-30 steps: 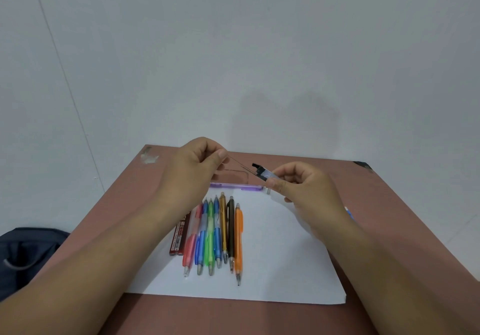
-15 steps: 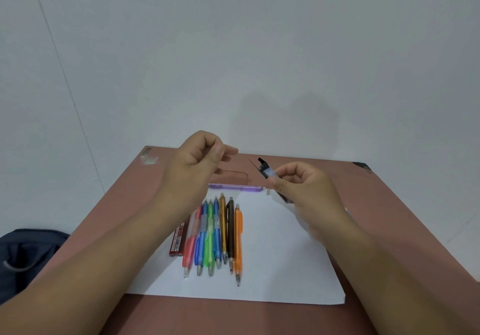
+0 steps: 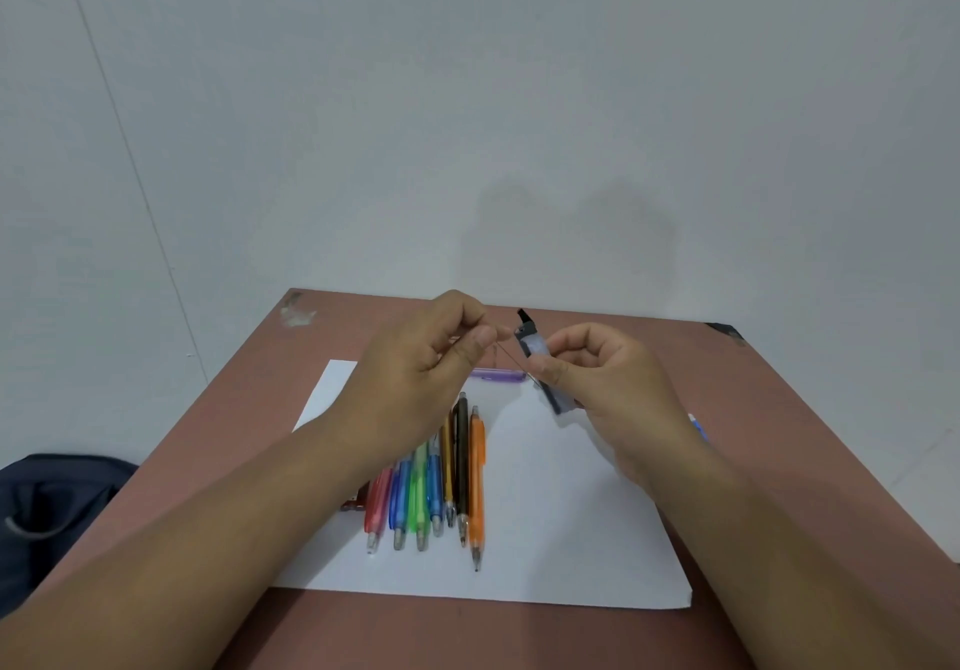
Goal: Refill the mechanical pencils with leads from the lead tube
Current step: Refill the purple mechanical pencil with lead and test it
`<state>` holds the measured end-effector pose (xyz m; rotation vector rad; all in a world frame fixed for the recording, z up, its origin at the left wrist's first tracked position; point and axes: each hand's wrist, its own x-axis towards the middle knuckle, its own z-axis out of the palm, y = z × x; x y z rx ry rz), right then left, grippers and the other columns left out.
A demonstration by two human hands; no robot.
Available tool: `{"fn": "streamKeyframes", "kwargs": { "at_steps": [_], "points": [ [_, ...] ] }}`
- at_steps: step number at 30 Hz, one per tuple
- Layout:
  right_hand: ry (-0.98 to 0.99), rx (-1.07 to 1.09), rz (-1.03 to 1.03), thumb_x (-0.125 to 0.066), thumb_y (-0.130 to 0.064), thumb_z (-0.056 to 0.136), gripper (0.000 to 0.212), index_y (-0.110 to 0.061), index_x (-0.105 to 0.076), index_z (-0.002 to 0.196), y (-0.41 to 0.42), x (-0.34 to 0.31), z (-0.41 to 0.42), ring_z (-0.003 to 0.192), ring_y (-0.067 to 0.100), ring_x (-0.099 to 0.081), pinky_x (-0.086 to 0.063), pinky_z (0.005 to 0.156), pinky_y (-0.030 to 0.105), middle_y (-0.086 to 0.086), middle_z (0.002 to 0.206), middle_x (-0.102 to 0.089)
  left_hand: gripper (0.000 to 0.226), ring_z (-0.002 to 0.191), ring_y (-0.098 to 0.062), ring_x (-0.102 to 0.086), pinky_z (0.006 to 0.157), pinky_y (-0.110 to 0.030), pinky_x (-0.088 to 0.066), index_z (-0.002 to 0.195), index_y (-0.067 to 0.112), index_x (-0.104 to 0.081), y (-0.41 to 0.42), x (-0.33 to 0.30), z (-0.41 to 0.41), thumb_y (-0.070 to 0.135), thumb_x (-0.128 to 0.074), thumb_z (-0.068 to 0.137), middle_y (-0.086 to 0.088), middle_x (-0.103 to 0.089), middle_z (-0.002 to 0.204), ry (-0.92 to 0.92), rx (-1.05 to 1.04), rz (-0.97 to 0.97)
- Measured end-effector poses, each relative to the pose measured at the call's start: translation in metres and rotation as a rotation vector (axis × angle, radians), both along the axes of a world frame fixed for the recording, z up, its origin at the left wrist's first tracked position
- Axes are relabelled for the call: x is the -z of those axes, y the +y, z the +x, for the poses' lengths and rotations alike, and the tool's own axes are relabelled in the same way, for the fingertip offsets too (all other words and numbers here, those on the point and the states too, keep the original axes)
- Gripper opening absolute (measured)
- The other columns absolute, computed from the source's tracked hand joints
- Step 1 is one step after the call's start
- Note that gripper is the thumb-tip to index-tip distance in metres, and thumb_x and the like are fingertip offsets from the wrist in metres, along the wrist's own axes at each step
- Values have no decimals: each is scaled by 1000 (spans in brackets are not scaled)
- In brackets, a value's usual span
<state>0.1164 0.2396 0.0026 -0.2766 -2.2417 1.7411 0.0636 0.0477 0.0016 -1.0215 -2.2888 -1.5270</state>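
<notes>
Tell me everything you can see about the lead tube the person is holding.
The lead tube is a small, slim case that looks like translucent grey-blue plastic, with a black cap end flipped up at its top. It is held above the white paper, tilted, cap end pointing up and away from the person. The right hand pinches its middle, hiding part of the body. A thin dark lead runs beside it toward the left hand, which pinches the lead's other end.

no readable text, print on the red lead case [image 3: 355, 503] too blurred
</notes>
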Motion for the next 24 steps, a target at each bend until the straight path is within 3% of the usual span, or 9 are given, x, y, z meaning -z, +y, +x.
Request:
{"fn": "streamKeyframes", "kwargs": {
  "at_steps": [4, 7, 15, 20, 24],
  "points": [
    [-4, -39, -28, -79, -14, 83, 24, -18, -67, 103, -2, -4, 1, 83, 26, -75, -62, 78, 41, 4, 86, -76, 11, 102, 0, -66, 88, -32, -54, 98, 20, -61, 1, 0, -1, 25, -52, 102, 16, -73, 99, -41, -29, 64],
    [26, -73, -37, -76, -7, 86, 38, -24, -60, 116, -5, -7, 3, 78, 22, -76, -60, 71, 34, 2, 86, -76, 11, 97, -7, -68, 85, -33, -54, 97, 20, -62, 1, -1, -3, 21, -52, 102, 9, -73, 96, -122, -46, 175],
    [74, -70, 193, -78, -15, 86, 49, -49, -53, 112, -6, -7, 5, 80, 9, -74, -62, 82, 44, -9, 83, -73, 17, 87, -13, -69, 78, -42, -59, 94, 18, -62, -4, -4, -11, 21, -48, 104, 5, -74, 90, -188, -171, 282],
    [84, -78, 179, -77, -12, 87, 50, -47, -54, 113, -4, -7, 5, 80, 11, -75, -62, 81, 42, -7, 83, -73, 15, 87, -15, -68, 77, -44, -59, 95, 20, -63, -5, -5, -13, 24, -51, 103, 6, -75, 89, -209, -210, 302],
    [66, -101, 90, -76, -7, 87, 49, -36, -55, 121, -4, -8, 5, 78, 17, -76, -62, 75, 36, 0, 84, -74, 13, 85, -13, -69, 73, -38, -60, 97, 22, -64, -5, -5, -15, 26, -53, 102, 7, -75, 88, -218, -225, 312]
  ]
}}
